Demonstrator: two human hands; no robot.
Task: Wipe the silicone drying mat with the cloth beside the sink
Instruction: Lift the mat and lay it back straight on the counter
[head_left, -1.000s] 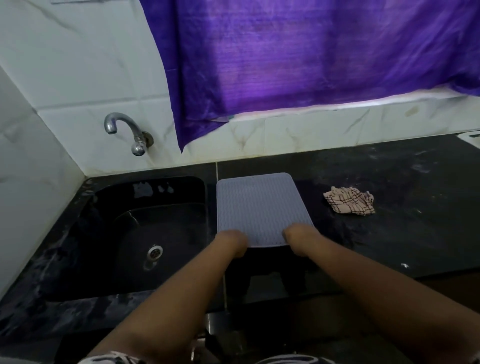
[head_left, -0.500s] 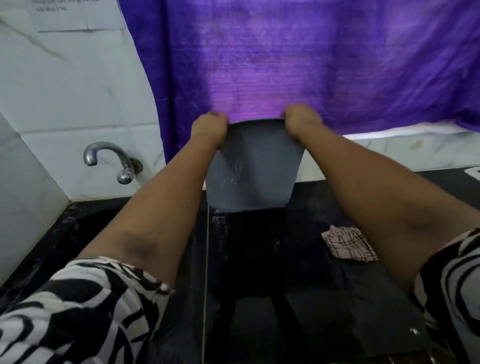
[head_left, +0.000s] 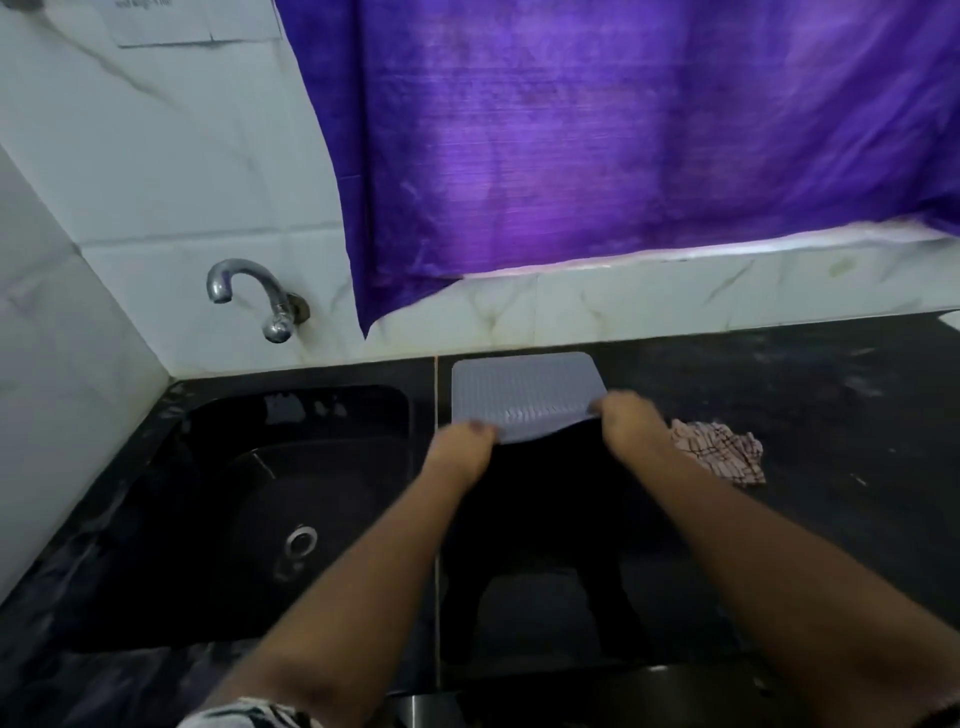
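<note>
Both hands, left hand (head_left: 464, 446) and right hand (head_left: 626, 420), are pinching the mat's (head_left: 524, 391) near corners, laying it on the surface. Next: releasing, reaching the cloth (head_left: 719, 451) just right of the right hand.

Cloth (head_left: 719, 449) partly behind right forearm.

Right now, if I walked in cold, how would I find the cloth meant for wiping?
Start at the black sink under the curved tap and follow the dark counter to the right, past the pale ribbed mat. Just beyond the person's right hand lies the cloth, crumpled, the only checked fabric on the counter.
</note>
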